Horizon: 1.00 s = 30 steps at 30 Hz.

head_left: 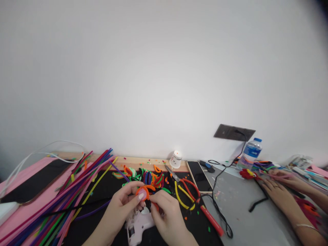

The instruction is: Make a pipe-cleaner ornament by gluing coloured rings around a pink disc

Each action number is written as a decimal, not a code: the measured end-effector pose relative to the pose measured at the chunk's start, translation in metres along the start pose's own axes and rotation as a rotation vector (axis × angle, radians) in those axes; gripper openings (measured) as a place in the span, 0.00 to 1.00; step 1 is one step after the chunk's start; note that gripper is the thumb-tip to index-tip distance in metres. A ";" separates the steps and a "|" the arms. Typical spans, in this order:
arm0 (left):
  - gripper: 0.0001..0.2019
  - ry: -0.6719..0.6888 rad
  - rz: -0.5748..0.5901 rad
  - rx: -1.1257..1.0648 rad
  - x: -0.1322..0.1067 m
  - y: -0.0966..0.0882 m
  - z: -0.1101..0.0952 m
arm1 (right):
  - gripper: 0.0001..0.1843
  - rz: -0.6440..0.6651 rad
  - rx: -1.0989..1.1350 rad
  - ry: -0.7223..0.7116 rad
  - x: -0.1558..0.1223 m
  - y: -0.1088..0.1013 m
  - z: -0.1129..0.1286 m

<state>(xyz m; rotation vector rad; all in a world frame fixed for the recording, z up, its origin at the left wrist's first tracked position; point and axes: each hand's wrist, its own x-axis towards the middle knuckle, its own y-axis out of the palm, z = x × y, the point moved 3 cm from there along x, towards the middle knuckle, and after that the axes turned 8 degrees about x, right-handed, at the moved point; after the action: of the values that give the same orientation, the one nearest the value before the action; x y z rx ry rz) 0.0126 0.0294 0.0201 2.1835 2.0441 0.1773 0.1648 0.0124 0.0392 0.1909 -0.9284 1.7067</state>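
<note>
My left hand [122, 202] pinches a curled orange pipe cleaner piece [146, 188] with a pink middle between thumb and fingers. From the other side, my right hand [167, 213] has its fingers closed at the same piece, with a bit of orange showing beneath them. Below both hands a pale pink glue gun [137, 228] lies on the black mat [179, 223], partly covered by my fingers. Just behind my hands is a pile of bent, multicoloured pipe cleaner pieces [148, 177].
Long pipe cleaners [74, 194] spread over the left side. To the right lie pliers [184, 193], a phone [200, 176], a red pen-shaped tool [211, 220] and a black cable [216, 191]. A paper cup [175, 159] and water bottle [250, 153] stand near the wall. Another person's hands [278, 191] work at far right.
</note>
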 end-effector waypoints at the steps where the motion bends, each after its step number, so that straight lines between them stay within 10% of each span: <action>1: 0.14 0.000 -0.002 0.012 0.000 0.000 0.000 | 0.12 0.003 -0.001 0.000 -0.001 0.000 0.000; 30: 0.12 0.094 0.072 0.214 0.007 -0.009 0.008 | 0.13 0.039 -0.041 -0.022 0.001 -0.003 -0.001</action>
<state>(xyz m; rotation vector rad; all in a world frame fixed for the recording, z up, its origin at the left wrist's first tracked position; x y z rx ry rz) 0.0057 0.0371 0.0108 2.4197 2.1237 0.0727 0.1674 0.0145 0.0407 0.1656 -0.9888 1.7231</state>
